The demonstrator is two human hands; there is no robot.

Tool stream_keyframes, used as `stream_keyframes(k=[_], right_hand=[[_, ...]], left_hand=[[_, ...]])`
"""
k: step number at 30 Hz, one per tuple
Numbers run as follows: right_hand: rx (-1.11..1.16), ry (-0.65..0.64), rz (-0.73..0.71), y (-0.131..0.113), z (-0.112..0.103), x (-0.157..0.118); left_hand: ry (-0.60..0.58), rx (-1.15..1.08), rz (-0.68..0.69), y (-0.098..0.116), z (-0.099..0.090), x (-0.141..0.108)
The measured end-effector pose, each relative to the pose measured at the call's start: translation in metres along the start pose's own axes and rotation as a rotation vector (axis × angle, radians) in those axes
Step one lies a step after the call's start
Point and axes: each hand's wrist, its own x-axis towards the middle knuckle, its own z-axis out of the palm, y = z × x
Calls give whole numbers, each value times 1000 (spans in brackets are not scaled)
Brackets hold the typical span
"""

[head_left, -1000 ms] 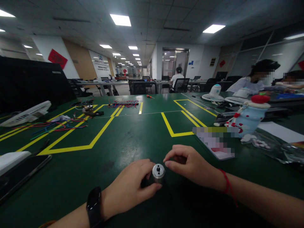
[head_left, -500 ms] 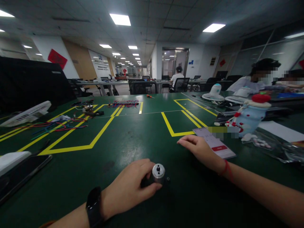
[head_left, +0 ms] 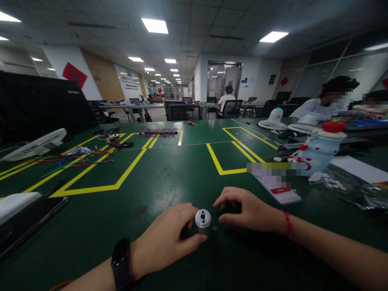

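Note:
A small silver electric motor [head_left: 203,220] stands upright on the green table, its shaft end facing up. My left hand [head_left: 172,234] is closed around its left side, thumb in front and fingers behind. Just right of the motor lies a tiny metal ring-like part [head_left: 215,228], perhaps a nut. My right hand [head_left: 242,210] hovers to the right of both, thumb and fingers apart, with nothing between them.
A phone or card in a clear sleeve [head_left: 283,195] lies beyond my right hand. Farther right stands a blue bottle [head_left: 323,149]. Coloured wires [head_left: 81,157] and a dark phone [head_left: 33,224] are at left. A co-worker [head_left: 318,103] sits at the far right.
My right hand has moved from beside the sleeved card toward me and left, nearer the motor, and its thumb and fingers have spread. My left hand keeps its hold.

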Motion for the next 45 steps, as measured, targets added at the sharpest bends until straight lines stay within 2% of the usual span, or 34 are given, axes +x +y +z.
stream_keyframes(k=[3, 5, 8, 10, 14, 20, 25, 27, 30, 32, 36, 39, 45], right_hand=[[53, -53, -93, -15, 8, -1], [124, 31, -73, -23, 12, -1], [230, 227, -49, -33, 13, 3], [251, 270, -63, -40, 13, 6], [253, 197, -78, -46, 16, 9], [306, 239, -67, -44, 16, 10], [323, 107, -32, -47, 14, 11], [414, 137, 28, -42, 12, 11], [513, 253, 176, -21, 3, 12], [412, 312, 250, -1, -3, 13], [295, 295, 307, 30, -9, 14], [247, 255, 289, 32, -6, 13], [49, 197, 186, 16, -3, 11]], left_hand=[[3, 3, 1, -1, 1, 1], [9, 8, 6, -2, 1, 1], [4, 10, 16, -2, 1, 0], [4, 6, 17, -2, 2, 0], [7, 1, 15, 0, 2, 0], [6, 9, 13, 1, 1, 1], [3, 14, 11, 0, 1, 2], [8, 12, 7, 1, 0, 2], [7, 10, 3, 2, -2, 1], [-1, 4, -1, 3, -3, 0], [-11, -4, -5, 4, -4, 0], [-8, -4, -9, 2, -3, 0], [-4, 10, -3, 2, -3, 1]])
